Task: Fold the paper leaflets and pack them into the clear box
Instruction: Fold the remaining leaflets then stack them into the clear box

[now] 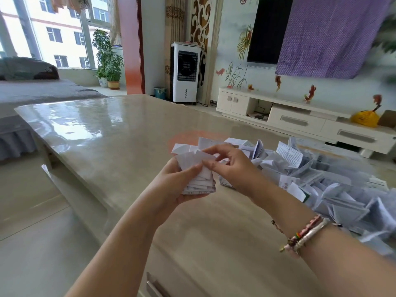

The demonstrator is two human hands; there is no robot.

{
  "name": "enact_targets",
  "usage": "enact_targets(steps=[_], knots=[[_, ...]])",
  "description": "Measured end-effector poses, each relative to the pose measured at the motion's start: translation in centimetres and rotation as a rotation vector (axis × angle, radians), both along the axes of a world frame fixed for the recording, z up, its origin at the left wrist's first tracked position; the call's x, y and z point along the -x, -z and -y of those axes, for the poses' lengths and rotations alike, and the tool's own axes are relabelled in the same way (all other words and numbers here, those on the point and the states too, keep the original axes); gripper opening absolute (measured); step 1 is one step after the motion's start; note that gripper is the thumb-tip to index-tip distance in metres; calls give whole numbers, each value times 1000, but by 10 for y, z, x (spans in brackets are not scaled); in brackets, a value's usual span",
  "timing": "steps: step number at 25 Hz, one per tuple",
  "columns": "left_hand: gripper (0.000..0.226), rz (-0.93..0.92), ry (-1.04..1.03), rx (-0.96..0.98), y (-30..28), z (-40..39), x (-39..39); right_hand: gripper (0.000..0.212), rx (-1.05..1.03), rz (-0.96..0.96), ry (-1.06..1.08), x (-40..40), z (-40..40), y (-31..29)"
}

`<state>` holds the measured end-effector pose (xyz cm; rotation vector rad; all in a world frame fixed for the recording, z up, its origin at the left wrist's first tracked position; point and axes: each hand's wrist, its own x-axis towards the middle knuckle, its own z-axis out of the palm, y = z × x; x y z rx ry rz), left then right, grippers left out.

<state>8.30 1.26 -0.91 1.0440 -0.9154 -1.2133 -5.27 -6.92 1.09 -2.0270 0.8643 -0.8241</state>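
Left hand [171, 185] cups a leaflet stack [200, 181]; right hand [231, 166] pinches its top sheet.

We see a glossy beige table [107, 133], its top reflecting the window light; a loose heap of white paper leaflets [317, 181] lies directly on its right side, spreading toward the near-right edge.

Stack of folded leaflets [200, 185]: white printed paper, edges roughly aligned, held above the surface near centre. Top leaflet [196, 160]: white, partly creased, raised over the stack. Loose pile of leaflets [325, 183]: white, some printed, many bent or half-opened, spread along the right side from far to near.
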Motion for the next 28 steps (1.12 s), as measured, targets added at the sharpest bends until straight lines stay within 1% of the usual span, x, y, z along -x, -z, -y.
enact_targets(steps=[1,3,4,5,7,8,10,12,13,14,17,18,21,23,24,26,27,28], knots=[[33,-6,-9,18,1,1,-2,31,5,-25,27,-1,0,2],[33,55,-63,40,3,2,-3,41,-115,14,-18,-5,-1,6],[32,141,-90,51,3,3,-3,40,-184,44,-61,-7,-2,8],[32,264,-116,66,4,3,-1,37,-216,67,-91,-8,-5,10],[34,506,-165,103,7,3,1,35,-176,51,-123,-10,-9,12],[34,574,-180,114,9,2,0,33,-149,47,-131,-12,-12,13],[30,645,-168,129,9,0,0,28,-118,97,-94,-15,-17,13],[25,696,-149,153,9,-2,1,33,-53,139,-15,-20,-17,13],[24,702,-144,168,9,-3,3,36,-2,112,21,-21,-17,13],[24,701,-142,172,9,-3,4,35,29,85,46,-23,-15,14],[25,712,-149,158,10,-2,4,15,29,100,69,-25,-14,13],[25,719,-155,155,11,0,3,15,29,99,59,-25,-15,15],[25,729,-172,154,14,2,1,36,120,-37,-1,-24,-21,18],[26,716,-205,123,17,2,-2,40,138,-95,-9,-24,-14,13],[26,691,-234,89,18,2,-5,38,149,-102,41,-25,-2,8],[32,572,-296,14,19,7,-15,27,215,-179,274,-23,39,0],[40,484,-319,-13,18,9,-19,23,248,-266,385,-22,62,-2],[48,385,-339,-36,16,10,-24,21,265,-373,448,-21,84,-4]])
